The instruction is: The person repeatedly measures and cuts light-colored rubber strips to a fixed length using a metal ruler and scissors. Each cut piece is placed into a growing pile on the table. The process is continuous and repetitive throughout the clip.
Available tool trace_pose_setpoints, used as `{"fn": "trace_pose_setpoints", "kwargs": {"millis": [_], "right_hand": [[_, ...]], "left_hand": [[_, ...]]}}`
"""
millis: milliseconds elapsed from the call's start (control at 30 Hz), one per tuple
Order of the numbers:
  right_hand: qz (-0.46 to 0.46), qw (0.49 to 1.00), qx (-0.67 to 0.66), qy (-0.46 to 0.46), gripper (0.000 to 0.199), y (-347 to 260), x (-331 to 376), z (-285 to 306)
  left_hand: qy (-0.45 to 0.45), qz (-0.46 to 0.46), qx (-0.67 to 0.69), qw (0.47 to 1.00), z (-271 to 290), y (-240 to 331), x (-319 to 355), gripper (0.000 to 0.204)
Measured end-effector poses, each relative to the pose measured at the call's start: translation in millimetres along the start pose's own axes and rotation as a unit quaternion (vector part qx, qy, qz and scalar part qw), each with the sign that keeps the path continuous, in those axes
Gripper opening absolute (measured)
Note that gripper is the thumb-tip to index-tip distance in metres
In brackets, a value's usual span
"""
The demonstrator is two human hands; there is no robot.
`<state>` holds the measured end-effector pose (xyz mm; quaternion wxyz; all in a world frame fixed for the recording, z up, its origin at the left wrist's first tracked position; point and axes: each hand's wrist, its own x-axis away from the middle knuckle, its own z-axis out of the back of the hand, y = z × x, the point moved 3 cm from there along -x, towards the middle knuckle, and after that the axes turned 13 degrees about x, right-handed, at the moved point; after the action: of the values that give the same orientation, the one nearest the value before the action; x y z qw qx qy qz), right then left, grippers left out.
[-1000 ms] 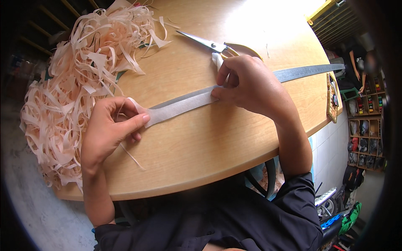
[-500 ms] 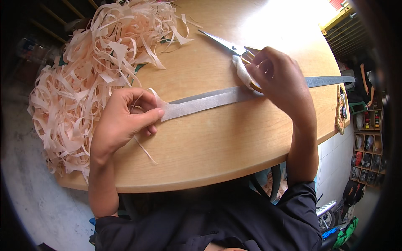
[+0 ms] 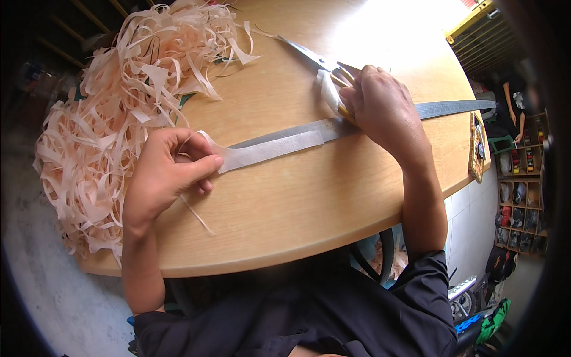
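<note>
One head-worn fisheye view looks steeply down from close above onto the round wooden table (image 3: 297,202) — forearms enter from the lower edge, straight lines bending toward the dark rim.

A pale, translucent strip (image 3: 270,150) lies flat on the wooden table, running from the left hand toward the right along a long steel ruler (image 3: 380,119). Its left end is pinched under the thumb; its right end stops short of the right hand. The ruler lies slightly slanted across the table, partly covered by the strip. Scissors (image 3: 324,68) lie open, yellow handles at the right fingers.
</note>
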<state>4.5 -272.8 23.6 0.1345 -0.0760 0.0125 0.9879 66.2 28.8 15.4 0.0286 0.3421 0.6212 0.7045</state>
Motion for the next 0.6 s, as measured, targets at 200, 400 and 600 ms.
{"fn": "trace_pose_setpoints", "kwargs": {"millis": [200, 400, 600], "right_hand": [[-0.062, 0.945, -0.316, 0.058, 0.034, 1, 2, 20], [0.008, 0.685, -0.701, -0.195, 0.055, -25, 83, 26], [-0.015, 0.514, -0.692, -0.506, 0.053, -69, 171, 19]], "left_hand": [[0.001, -0.006, -0.004, 1.0, 1, 0, 1, 0.011], [-0.013, -0.006, 0.017, 1.0, 1, -1, 0, 0.012], [-0.031, -0.018, 0.032, 0.999, 3, -4, -2, 0.012]]}}
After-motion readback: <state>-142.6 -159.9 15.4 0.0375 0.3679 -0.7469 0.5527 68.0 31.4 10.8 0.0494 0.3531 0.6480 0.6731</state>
